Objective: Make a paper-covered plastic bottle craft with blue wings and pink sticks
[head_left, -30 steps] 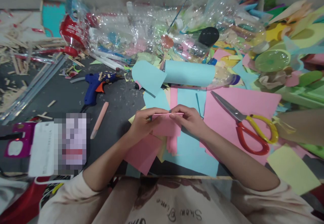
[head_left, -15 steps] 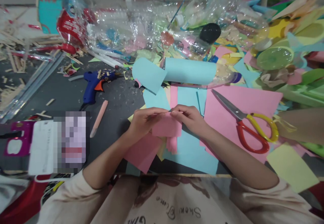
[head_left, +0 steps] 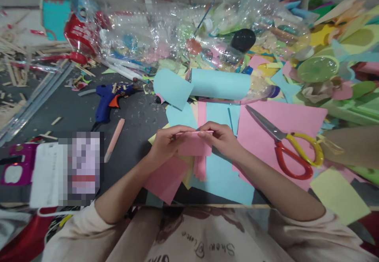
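Dark grey tabletop shows at our left, and on it the blue glue gun lies well apart from our hands, with a pale pink stick slanting between it and our left forearm.

Moving right, our left hand is closed on the left end of a small pink paper piece; thumb and fingers pinch its top edge. That piece sits directly between our two hands, held just above the layered sheets at the middle of the tabletop. Its folded top edge runs left to right, so its long axis lies across us, from one hand to the other, and each hand has one end of it. Neither hand is nearer than the other; both touch it.

Our right hand is closed on the right end of the same edge, fingertips meeting those of the left hand almost at the middle. Whether the fold is pressed fully flat we cannot tell.

Beneath the piece lie light blue sheets and more pink paper. Beyond them, a light blue paper roll lies parallel to the held edge. Further right, red and yellow scissors rest on a large pink sheet, near our right forearm but not touching it, blades pointing back toward the roll.
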`<state>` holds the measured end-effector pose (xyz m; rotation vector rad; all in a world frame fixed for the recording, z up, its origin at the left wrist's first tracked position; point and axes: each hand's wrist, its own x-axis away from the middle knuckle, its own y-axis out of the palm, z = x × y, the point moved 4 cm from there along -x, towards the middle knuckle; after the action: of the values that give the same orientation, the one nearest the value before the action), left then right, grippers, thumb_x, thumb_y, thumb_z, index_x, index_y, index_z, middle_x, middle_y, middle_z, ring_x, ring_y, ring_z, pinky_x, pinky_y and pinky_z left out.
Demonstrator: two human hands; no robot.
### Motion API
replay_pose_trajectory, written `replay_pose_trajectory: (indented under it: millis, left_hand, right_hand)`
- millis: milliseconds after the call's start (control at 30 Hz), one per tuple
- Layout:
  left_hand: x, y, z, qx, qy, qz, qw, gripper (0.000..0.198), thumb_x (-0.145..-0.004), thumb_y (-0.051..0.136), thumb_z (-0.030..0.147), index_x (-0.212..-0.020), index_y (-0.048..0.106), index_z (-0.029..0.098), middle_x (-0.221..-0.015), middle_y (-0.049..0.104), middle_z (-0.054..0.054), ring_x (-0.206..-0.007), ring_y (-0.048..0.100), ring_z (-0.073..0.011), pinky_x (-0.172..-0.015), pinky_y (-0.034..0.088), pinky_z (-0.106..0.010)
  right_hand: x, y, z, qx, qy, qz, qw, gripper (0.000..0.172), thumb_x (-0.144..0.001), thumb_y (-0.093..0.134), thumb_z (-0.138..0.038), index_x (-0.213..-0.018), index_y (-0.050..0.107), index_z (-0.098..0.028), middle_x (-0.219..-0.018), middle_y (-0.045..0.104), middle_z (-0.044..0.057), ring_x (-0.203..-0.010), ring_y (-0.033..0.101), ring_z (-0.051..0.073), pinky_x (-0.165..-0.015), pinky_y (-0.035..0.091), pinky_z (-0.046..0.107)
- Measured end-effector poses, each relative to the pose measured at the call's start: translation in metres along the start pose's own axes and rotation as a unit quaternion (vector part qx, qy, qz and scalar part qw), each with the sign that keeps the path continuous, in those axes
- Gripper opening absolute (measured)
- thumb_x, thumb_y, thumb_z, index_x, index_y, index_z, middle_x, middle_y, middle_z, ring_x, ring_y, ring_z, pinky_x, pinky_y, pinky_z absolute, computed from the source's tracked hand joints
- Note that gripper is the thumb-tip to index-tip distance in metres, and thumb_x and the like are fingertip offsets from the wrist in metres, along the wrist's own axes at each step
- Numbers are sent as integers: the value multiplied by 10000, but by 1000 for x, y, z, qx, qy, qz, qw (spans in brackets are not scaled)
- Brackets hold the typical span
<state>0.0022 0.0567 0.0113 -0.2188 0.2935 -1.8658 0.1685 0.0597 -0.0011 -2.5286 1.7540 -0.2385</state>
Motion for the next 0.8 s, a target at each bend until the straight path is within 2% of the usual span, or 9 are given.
replay_pose_trajectory:
  millis: [200, 467, 567, 800]
  left_hand:
    - [0, 0, 2, 19, -10, -5, 1000, 185, -878, 595, 289, -890, 765, 216, -903, 783, -46, -804, 726, -183, -651, 557, -244]
    - [0, 0, 4, 34, 16, -2, 999, 167, -868, 601, 237, -897, 763, 210, -907, 784, -48, -800, 729, -169, -678, 563, -243]
    - [0, 2, 3, 32, 20, -6, 999, 165, -869, 597, 244, -903, 754, 205, -909, 782, -50, -810, 724, -165, -674, 549, -237]
    - [-1, 2, 3, 5, 9, -10, 1000, 283, -924, 534, 391, -901, 740, 199, -871, 774, -47, -768, 705, -151, -632, 510, -218]
  right_hand:
    - [-1, 0, -1, -18, 4, 5, 1000, 151, -814, 628, -329, -724, 616, -208, -687, 641, 10, -635, 553, 142, -587, 422, 275]
    - [1, 1, -1, 14, 19, -18, 1000, 309, -884, 546, -420, -671, 576, -198, -556, 492, -35, -516, 409, 105, -524, 347, 260]
    - [1, 1, -2, 17, 5, -3, 1000, 278, -868, 574, -408, -684, 588, -200, -597, 559, -17, -536, 454, 111, -541, 370, 264]
    - [0, 0, -2, 16, -5, 19, 1000, 273, -849, 606, -427, -687, 605, -207, -639, 626, 5, -597, 542, 140, -575, 425, 280]
